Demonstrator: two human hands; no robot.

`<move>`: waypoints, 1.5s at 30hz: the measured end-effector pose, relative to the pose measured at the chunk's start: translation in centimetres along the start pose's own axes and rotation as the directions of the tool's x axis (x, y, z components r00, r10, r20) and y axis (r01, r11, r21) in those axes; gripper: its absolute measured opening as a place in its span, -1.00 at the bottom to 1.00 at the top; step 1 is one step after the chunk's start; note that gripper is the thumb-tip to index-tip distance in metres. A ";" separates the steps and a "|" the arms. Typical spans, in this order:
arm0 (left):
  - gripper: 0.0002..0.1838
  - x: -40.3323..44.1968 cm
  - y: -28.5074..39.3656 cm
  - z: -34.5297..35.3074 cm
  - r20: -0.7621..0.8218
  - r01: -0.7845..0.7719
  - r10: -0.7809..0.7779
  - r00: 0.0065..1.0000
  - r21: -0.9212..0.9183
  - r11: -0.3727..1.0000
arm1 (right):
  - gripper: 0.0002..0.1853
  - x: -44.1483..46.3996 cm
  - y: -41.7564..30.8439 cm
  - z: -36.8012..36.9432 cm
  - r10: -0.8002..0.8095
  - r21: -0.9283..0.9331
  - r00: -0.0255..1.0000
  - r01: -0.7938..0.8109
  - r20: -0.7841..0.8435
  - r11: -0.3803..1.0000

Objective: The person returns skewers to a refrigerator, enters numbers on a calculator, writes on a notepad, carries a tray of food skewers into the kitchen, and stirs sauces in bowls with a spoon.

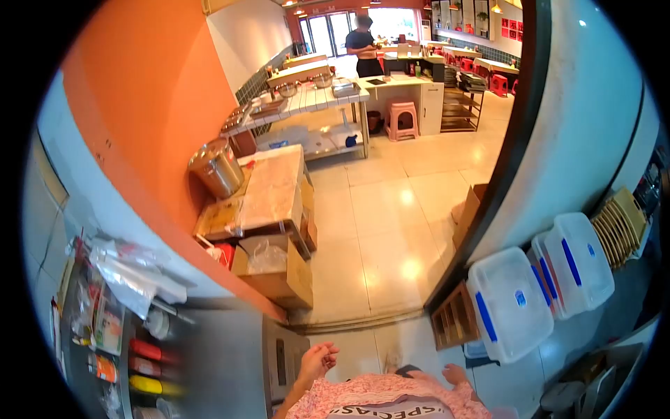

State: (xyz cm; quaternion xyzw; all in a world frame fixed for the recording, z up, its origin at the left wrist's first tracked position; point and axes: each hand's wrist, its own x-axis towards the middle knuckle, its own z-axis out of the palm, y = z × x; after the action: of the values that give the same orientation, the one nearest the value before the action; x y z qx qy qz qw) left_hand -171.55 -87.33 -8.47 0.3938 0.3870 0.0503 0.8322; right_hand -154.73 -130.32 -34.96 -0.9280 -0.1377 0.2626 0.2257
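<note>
My left hand (319,361) is at the bottom centre, in front of my body, its fingers curled loosely together; whether anything small is between them cannot be made out. To the right, my right hand (455,375) hangs low beside the pink patterned garment (377,391) on my body, and its fingers are too small and indistinct to read. Neither hand visibly touches an object. Nearest to my left hand is a grey metal cabinet (283,356); a wooden crate (455,320) stands nearer my right hand.
A doorway threshold (363,321) lies ahead. On the left are a cardboard box (283,276), a low table (276,185) and a steel pot (218,167). Clear plastic bins (509,304) stand right. A person (361,47) stands beyond, near a pink stool (403,121).
</note>
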 end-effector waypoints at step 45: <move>-0.56 56.2 84.0 55.0 0.673 -0.756 0.382 -0.633 -0.433 -0.490 | -0.72 89.8 -32.8 -45.3 0.301 0.680 0.876 0.041 -0.376 0.732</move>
State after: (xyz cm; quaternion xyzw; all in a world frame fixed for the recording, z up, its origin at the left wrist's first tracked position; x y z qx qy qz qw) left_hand -76.27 -41.86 37.39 0.6849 -0.4854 0.4605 0.2883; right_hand -60.31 -84.23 -22.61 -0.8262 0.0912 0.0811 0.5500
